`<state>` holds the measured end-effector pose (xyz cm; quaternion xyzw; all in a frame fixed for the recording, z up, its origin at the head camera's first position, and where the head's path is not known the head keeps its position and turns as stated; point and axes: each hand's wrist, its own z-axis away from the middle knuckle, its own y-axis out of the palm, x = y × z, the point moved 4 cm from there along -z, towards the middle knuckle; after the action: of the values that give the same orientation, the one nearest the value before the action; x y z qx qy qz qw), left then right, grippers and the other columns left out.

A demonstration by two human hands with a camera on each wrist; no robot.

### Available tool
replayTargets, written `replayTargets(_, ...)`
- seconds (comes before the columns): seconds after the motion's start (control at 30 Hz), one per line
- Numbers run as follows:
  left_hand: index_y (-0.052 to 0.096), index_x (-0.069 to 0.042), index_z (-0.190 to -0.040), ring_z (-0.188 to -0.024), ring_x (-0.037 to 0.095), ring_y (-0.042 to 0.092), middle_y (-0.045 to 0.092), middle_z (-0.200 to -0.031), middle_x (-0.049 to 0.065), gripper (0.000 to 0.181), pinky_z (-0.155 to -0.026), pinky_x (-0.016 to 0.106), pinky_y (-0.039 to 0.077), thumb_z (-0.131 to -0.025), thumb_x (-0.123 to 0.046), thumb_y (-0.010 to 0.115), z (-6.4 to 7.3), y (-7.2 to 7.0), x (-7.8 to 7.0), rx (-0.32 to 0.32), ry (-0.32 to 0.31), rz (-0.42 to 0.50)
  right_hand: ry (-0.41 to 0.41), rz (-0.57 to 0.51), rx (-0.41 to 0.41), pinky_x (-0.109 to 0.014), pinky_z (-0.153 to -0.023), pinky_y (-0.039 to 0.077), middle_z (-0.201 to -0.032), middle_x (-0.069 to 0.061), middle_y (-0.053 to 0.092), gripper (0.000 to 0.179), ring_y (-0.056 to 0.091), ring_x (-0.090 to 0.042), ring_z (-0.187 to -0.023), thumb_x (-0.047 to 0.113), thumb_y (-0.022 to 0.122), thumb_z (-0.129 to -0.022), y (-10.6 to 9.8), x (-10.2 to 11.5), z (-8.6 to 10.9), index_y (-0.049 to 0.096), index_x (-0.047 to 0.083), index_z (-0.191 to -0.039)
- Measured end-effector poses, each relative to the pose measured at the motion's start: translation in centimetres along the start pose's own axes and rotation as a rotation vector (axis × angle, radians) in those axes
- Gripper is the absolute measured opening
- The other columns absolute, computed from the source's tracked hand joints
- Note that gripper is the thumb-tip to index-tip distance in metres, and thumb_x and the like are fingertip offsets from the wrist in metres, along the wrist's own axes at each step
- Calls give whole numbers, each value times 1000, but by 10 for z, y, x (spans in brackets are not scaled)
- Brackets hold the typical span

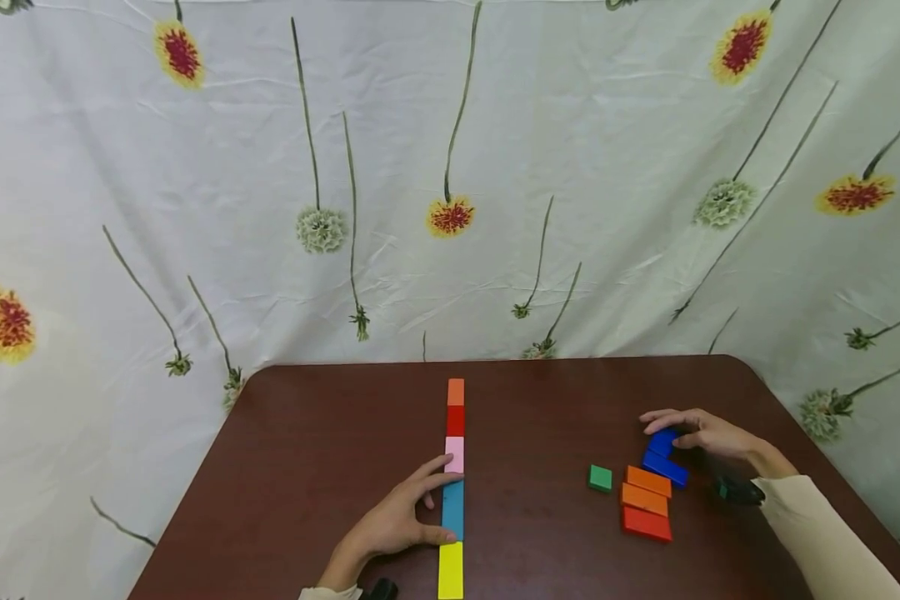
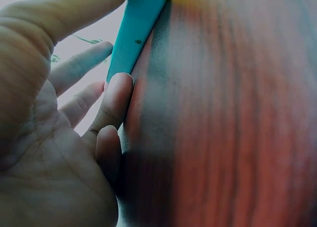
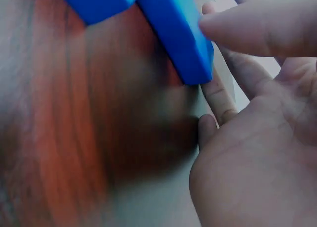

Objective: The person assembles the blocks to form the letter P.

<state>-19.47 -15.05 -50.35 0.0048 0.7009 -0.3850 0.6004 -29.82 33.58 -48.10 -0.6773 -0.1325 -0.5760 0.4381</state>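
Flowered cloth [image 1: 607, 125]: pale and creased, filling the back; yellow-and-red blooms, whitish puffs and long stems printed on it
Brown table [image 1: 330, 433]: dark reddish top, far corners rounded; every block lies on it
Right sleeve [image 1: 828, 529]: cream, reaching in over the table's right side; a dark wrist device [image 1: 741, 490] sits near its cuff
Row of blocks: one straight line running away from the person, end to end; nearest a yellow block [image 1: 451, 571], then a light blue block [image 1: 453, 510], a pink block [image 1: 456, 447], a red block [image 1: 455, 421] and, farthest, an orange block [image 1: 456, 392]
Left hand [image 1: 393, 521]: at the row from its left side; thumb by the yellow and light blue joint, fingertips about the pink and light blue joint; contact is plain, but whether it pinches the light blue block cannot be told
Right hand [image 1: 720, 437]: pinching the far deep blue block [image 1: 662, 442] between thumb and fingers
Right-hand cluster: near deep blue block [image 1: 665, 468] angled against the far one; then two orange pieces [image 1: 645, 498] and a red piece [image 1: 647, 525], nearest the person
Green block [image 1: 600, 477]: smallest, left of the cluster, apart from it
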Motion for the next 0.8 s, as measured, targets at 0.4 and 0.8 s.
replayTargets(0.4, 52, -15, -146, -100, 14, 46, 26, -164, 10, 70, -81, 23, 41, -84, -29, 82, 0, 1, 2, 18, 8, 41, 37, 154, -76, -16, -92, 44, -132, -15, 59, 30, 48, 11, -115, -5, 59, -91, 7, 0, 1, 62, -3, -121)
replayTargets(0.8, 53, -17, -145, -100, 14, 47, 27, -163, 8, 69, -81, 23, 42, -83, -29, 83, 1, -1, 3, 12, -2, 40, 135, 192, -127, -20, -84, 47, -121, -15, 61, 25, 52, -2, -100, 6, 67, -92, 9, -1, 1, 62, 0, -116)
